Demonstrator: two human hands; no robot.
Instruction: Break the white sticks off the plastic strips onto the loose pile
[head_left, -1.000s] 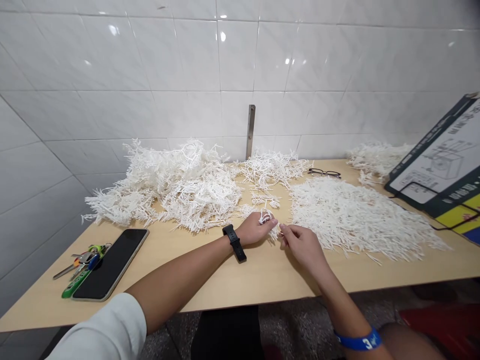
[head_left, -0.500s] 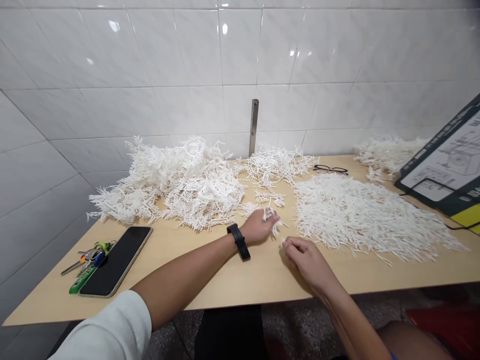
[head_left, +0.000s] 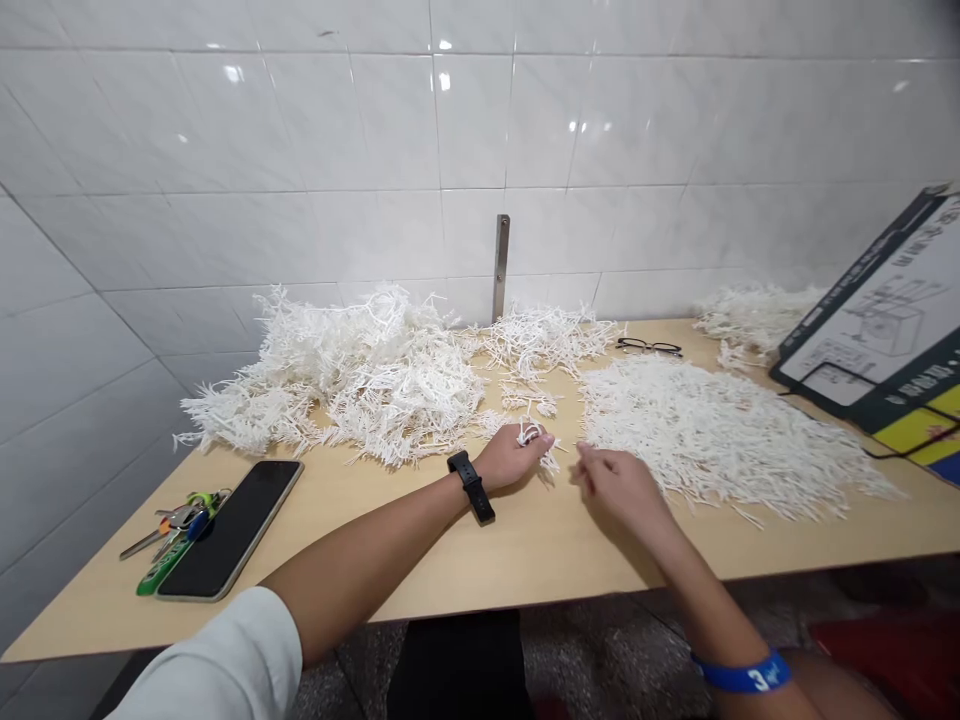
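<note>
My left hand (head_left: 514, 455), with a black watch on its wrist, is closed around a small bunch of white branching strands (head_left: 550, 463). Loose ends stick out past the thumb. Just to the right, my right hand (head_left: 622, 495) hovers low over the table with its index finger and thumb drawn together. Whatever they pinch, if anything, is too small to make out. A big tangled heap of white strands (head_left: 375, 370) lies behind and left of my left hand. Beside my right hand spreads a flatter layer of white strands (head_left: 720, 440).
A phone (head_left: 232, 530) and a bunch of keys (head_left: 176, 525) lie at the left of the wooden table (head_left: 420, 560). Eyeglasses (head_left: 649, 347) rest near the tiled wall (head_left: 360, 230). A printed box (head_left: 885, 320) leans at the right, beside more strands (head_left: 757, 315). A metal bar (head_left: 501, 265) stands upright behind.
My right hand has moved slightly right, away from the left hand, and its blue wristband has come into view. The left hand still holds its bunch. The camera view has shifted a little.
</note>
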